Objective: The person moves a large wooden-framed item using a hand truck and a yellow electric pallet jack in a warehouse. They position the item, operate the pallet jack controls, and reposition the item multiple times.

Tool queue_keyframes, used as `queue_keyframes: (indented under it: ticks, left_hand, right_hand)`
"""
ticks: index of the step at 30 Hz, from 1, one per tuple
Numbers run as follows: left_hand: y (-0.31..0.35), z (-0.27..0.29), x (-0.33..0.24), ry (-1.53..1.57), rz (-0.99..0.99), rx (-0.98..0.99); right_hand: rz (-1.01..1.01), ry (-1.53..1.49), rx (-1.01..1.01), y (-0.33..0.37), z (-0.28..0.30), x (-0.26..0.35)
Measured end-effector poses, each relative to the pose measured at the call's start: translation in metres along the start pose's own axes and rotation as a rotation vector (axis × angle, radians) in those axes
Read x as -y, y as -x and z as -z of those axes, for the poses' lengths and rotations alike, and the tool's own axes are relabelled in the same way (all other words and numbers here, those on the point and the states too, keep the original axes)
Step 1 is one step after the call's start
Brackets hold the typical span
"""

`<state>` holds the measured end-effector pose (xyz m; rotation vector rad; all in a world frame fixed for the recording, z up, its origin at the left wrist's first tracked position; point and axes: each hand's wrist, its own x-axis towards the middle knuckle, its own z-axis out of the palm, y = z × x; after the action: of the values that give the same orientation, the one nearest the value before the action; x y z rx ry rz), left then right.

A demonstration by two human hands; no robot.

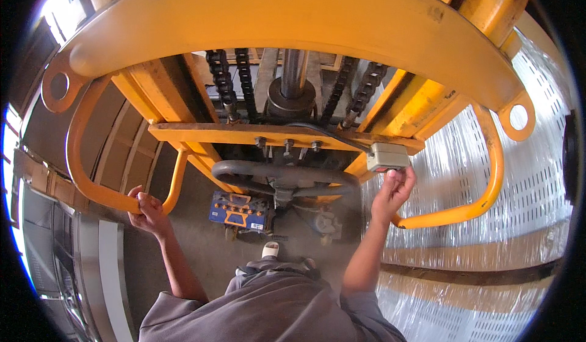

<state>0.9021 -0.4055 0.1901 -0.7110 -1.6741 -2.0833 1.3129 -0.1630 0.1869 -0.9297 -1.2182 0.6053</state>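
Observation:
A yellow manual stacker fills the view ahead of me. My left hand [149, 211] is closed around the lower bend of its left yellow handle [74, 150]. On the right, my right hand [392, 194] has its fingers bent at the underside of a small beige switch box [389, 155], touching near a red switch. The box sits at the right end of a yellow crossbar [274, 136], with a black cable running into it. The right yellow handle [497, 171] passes just beside my right wrist.
Chains [221, 79] and a steel lift cylinder [293, 89] stand within the mast. Below are a dark steering bar [284, 171] and a blue battery [235, 212] near the floor. Film-wrapped white panels [464, 189] rise at the right; cardboard-wrapped goods [125, 140] stand left.

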Motion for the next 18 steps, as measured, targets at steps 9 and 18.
queue_keyframes:
  ticks: [9, 18]
  left_hand:
    - [0.001, 0.001, 0.0, 0.044, 0.064, -0.013]
    - [0.001, 0.0, -0.003, 0.0, 0.055, -0.007]
  right_hand:
    - [0.045, 0.032, -0.012, -0.001, 0.001, -0.009]
    - [-0.03, -0.013, 0.015, 0.0, 0.005, -0.009]
